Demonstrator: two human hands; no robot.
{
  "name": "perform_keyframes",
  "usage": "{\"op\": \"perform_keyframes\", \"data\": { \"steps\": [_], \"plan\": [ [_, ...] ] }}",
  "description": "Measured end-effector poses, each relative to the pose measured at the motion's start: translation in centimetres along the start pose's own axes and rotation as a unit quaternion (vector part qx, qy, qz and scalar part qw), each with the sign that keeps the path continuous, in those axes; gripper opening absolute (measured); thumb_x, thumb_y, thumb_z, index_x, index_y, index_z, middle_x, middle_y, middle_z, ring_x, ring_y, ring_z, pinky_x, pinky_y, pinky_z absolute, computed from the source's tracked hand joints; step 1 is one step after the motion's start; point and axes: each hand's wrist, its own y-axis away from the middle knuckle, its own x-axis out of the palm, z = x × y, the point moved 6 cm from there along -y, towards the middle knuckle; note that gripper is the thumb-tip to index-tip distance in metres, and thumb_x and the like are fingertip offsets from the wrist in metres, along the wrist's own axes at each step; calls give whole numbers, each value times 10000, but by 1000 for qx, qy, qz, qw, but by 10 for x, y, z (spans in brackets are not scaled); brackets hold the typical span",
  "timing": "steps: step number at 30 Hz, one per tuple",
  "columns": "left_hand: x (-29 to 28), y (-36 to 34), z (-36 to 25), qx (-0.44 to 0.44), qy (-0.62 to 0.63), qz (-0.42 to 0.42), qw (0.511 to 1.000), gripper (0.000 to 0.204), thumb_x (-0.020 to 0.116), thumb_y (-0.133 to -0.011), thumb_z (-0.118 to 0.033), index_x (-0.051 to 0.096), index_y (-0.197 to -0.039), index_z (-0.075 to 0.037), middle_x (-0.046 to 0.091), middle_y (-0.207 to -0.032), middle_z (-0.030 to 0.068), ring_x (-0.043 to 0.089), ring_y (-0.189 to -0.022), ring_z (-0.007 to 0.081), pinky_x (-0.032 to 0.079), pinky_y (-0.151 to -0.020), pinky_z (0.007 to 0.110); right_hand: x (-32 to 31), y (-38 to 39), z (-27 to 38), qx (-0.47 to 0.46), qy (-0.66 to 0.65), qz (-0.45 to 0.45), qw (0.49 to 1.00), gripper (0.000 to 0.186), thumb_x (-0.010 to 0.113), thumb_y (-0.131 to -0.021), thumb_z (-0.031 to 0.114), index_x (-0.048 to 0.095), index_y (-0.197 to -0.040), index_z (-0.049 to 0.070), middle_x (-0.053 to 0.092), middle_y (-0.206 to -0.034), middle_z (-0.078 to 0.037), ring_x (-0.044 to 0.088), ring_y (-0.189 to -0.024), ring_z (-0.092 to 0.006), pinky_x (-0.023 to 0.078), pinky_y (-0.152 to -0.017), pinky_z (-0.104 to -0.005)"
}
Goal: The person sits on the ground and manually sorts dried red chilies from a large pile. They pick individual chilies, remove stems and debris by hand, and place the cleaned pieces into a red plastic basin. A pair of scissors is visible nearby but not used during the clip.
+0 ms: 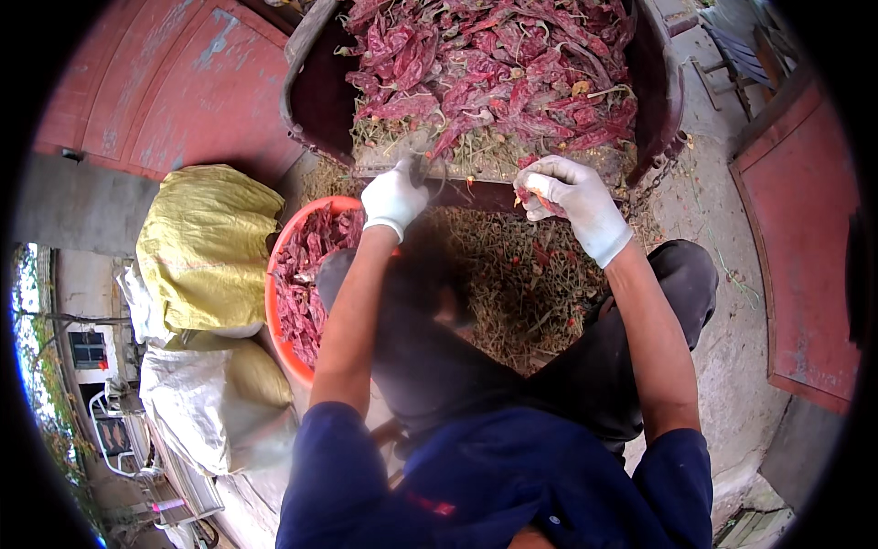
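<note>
Orange basin [274,274] of dried red chillies set at the person's left knee, left hand [393,197] closed around scissors [422,169], a chilli [540,199] pinched in the right hand [572,197], heaped cart [658,82] of chillies parked beyond.

Soft, even daylight fills the yard, with no harsh glare. A shadow falls under the person's arms onto the lap and the stem litter. The fisheye bends the red doors toward a black rim. The centre is fairly sharp; the edges are soft and smeared.
</note>
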Motion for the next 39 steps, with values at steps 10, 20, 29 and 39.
{"op": "perform_keyframes", "data": {
  "steps": [10,20,29,39],
  "plan": [
    [11,69,15,-47,511,99,853,492,738,-776,-41,622,-1243,60,662,-839,8,600,-706,82,476,-619,217,1,2,2,-3,13,-2,1000,171,644,-948,112,665,-1063,-13,687,-925,-73,663,-788,-139,572,-711,-294],
    [35,162,-19,-23,727,157,668,888,778,-749,-10,314,-1505,27,653,-1026,83,590,-774,89,447,-603,175,-3,7,7,-47,11,19,999,165,591,-980,115,658,-1073,-5,686,-964,-60,658,-832,-131,570,-738,-288],
    [14,157,-66,52,730,114,672,866,859,-690,-78,402,-1420,11,532,-929,-3,526,-787,85,458,-730,210,4,20,17,-77,94,60,991,162,615,-971,122,652,-1062,-8,679,-937,-54,638,-805,-108,539,-721,-266],
    [-26,143,-84,77,468,-22,880,401,755,-880,-186,617,-1215,-16,667,-935,28,599,-858,91,496,-815,262,15,30,21,-90,181,110,973,133,636,-927,122,665,-995,12,658,-850,-15,598,-745,-73,504,-679,-247]
  ]
}}
